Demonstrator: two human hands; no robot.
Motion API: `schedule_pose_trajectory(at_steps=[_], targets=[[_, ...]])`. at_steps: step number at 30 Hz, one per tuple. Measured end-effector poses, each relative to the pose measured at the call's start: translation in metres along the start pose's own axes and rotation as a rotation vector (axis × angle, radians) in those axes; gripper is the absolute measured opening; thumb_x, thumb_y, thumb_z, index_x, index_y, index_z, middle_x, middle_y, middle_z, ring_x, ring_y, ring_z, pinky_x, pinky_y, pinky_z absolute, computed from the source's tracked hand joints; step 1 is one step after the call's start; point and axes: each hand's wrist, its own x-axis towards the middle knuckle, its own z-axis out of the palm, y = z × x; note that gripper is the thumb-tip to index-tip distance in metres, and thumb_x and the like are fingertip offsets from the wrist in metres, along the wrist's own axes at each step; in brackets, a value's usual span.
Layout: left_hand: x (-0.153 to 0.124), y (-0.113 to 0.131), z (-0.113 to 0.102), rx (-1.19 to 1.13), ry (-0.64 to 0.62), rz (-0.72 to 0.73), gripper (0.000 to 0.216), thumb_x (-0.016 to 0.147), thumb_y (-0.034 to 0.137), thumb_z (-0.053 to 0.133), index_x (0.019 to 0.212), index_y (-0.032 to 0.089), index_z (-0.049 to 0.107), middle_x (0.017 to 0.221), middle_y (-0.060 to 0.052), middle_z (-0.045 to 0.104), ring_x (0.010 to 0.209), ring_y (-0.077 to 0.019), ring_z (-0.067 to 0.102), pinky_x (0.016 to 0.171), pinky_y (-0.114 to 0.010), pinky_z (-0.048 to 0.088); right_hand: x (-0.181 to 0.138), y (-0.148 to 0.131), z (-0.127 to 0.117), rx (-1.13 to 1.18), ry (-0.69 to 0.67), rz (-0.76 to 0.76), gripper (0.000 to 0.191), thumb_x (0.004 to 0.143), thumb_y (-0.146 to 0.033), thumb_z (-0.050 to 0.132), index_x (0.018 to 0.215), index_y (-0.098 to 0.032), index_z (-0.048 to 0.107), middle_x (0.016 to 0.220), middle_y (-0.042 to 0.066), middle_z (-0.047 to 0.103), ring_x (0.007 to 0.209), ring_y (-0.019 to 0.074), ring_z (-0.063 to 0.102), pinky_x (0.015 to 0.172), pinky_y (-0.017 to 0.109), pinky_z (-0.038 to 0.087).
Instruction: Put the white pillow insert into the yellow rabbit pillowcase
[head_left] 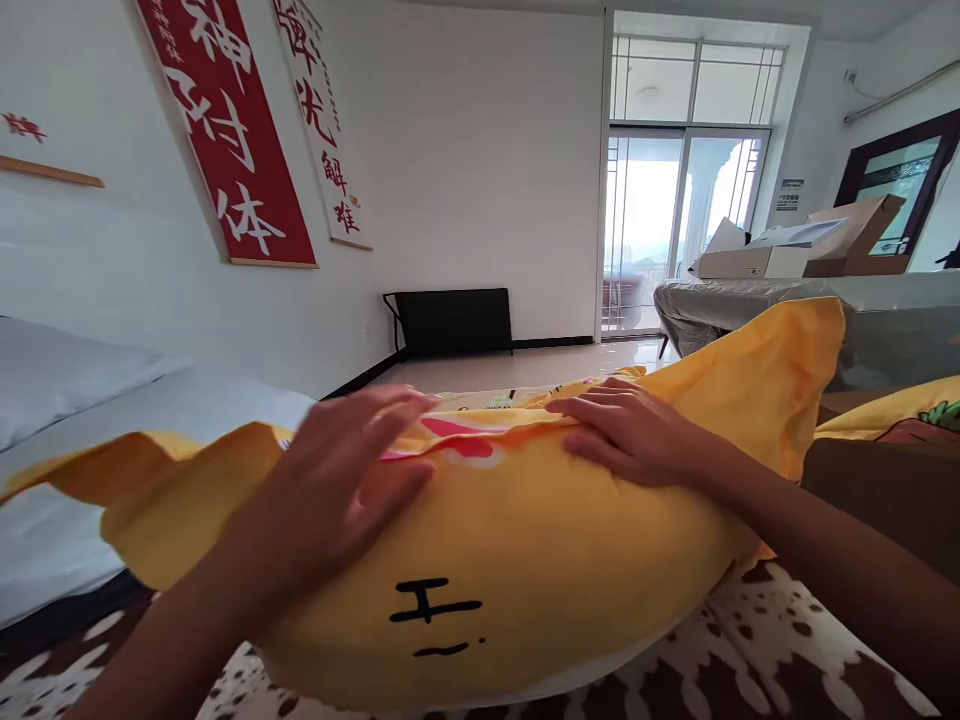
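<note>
Centre foreground: a plump yellow pillow [510, 560] lies on its side across a brown-and-white cow-print cover [780, 640], close below the camera. Black hand-drawn marks sit on its near face.
Pillow edge: the far upper edge shows a pink patch and some pale printed fabric between the two hands. A wide yellow frill [795, 370] stands up at the right end and trails off to the left.
Left hand [352, 480]: blurred, palm down on the pillow's upper left. Its fingers are stretched out loosely and grip nothing.
Right hand [630, 430]: palm down on the upper edge, fingers close together and flat, pressing the fabric without pinching it.
Progress: by the look of it the case is already filled out. The top edge under the hands is still rumpled and does not lie flat.
Right side: a second yellow pillow [900, 410] lies just beyond the right forearm.
Left side: a white mattress [67, 400] runs along the wall.
Wall: a red banner [225, 130] and a white banner [319, 120], both with large characters.
Far room: a black bench [454, 320], a glass door [660, 230], and a sheet-covered table [750, 305] bearing cardboard boxes [795, 250].
</note>
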Motion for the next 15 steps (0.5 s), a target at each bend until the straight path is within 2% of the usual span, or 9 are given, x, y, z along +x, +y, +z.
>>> schedule_pose_trajectory(at_steps=[2, 3, 5, 7, 10, 13, 15], targets=[[0.003, 0.016, 0.004, -0.156, -0.209, 0.142, 0.06, 0.084, 0.057, 0.048, 0.136, 0.029, 0.038, 0.131, -0.006, 0.055, 0.12, -0.0247, 0.049, 0.099, -0.038, 0.038, 0.003, -0.002, 0.004, 0.047, 0.014, -0.001, 0.036, 0.095, -0.046, 0.039, 0.103, -0.019, 0.062, 0.09, 0.007, 0.066, 0.084, 0.0198, 0.058, 0.08, 0.034, 0.039], [0.006, 0.022, 0.005, -0.185, -0.293, 0.144, 0.071, 0.078, 0.064, 0.053, 0.137, 0.028, 0.037, 0.131, -0.007, 0.056, 0.12, -0.0269, 0.05, 0.099, -0.039, 0.039, 0.004, -0.001, 0.005, 0.053, 0.031, -0.002, 0.036, 0.095, -0.046, 0.039, 0.097, -0.018, 0.063, 0.087, 0.007, 0.065, 0.082, 0.0191, 0.056, 0.077, 0.032, 0.039], [0.014, 0.031, 0.008, -0.19, -0.407, 0.075, 0.086, 0.066, 0.071, 0.062, 0.134, 0.023, 0.041, 0.125, -0.009, 0.059, 0.115, -0.0308, 0.053, 0.096, -0.043, 0.041, 0.003, 0.002, 0.005, 0.057, 0.028, -0.008, 0.035, 0.096, -0.042, 0.038, 0.083, -0.018, 0.06, 0.08, 0.005, 0.062, 0.076, 0.0167, 0.053, 0.072, 0.029, 0.036], [0.024, 0.038, 0.01, -0.188, -0.486, -0.002, 0.088, 0.06, 0.069, 0.068, 0.13, 0.019, 0.046, 0.119, -0.011, 0.062, 0.109, -0.0315, 0.056, 0.093, -0.044, 0.044, 0.001, 0.001, 0.005, 0.045, 0.01, 0.01, 0.036, 0.097, -0.036, 0.035, 0.072, -0.018, 0.055, 0.071, 0.003, 0.058, 0.067, 0.0143, 0.049, 0.065, 0.026, 0.033], [0.038, 0.047, 0.018, -0.163, -0.515, -0.086, 0.086, 0.058, 0.063, 0.072, 0.126, 0.017, 0.048, 0.114, -0.012, 0.062, 0.105, -0.0321, 0.059, 0.087, -0.043, 0.047, 0.002, -0.008, 0.006, -0.022, 0.092, 0.08, 0.035, 0.097, -0.03, 0.034, 0.067, -0.019, 0.05, 0.064, 0.001, 0.055, 0.059, 0.0129, 0.045, 0.059, 0.026, 0.027], [0.049, 0.053, 0.036, -0.114, -0.43, -0.14, 0.081, 0.063, 0.063, 0.066, 0.126, 0.016, 0.045, 0.116, -0.015, 0.061, 0.107, -0.0336, 0.058, 0.082, -0.042, 0.048, 0.004, -0.023, 0.011, -0.12, 0.208, 0.13, 0.034, 0.097, -0.029, 0.03, 0.073, -0.02, 0.053, 0.067, 0.003, 0.059, 0.061, 0.0139, 0.049, 0.058, 0.026, 0.025], [0.055, 0.055, 0.052, -0.082, -0.375, -0.173, 0.068, 0.07, 0.058, 0.062, 0.121, 0.015, 0.047, 0.111, -0.016, 0.063, 0.103, -0.0331, 0.06, 0.077, -0.04, 0.048, 0.005, -0.033, 0.016, -0.188, 0.189, 0.103, 0.034, 0.097, -0.028, 0.028, 0.079, -0.021, 0.056, 0.069, 0.003, 0.061, 0.062, 0.0147, 0.052, 0.057, 0.027, 0.024]])
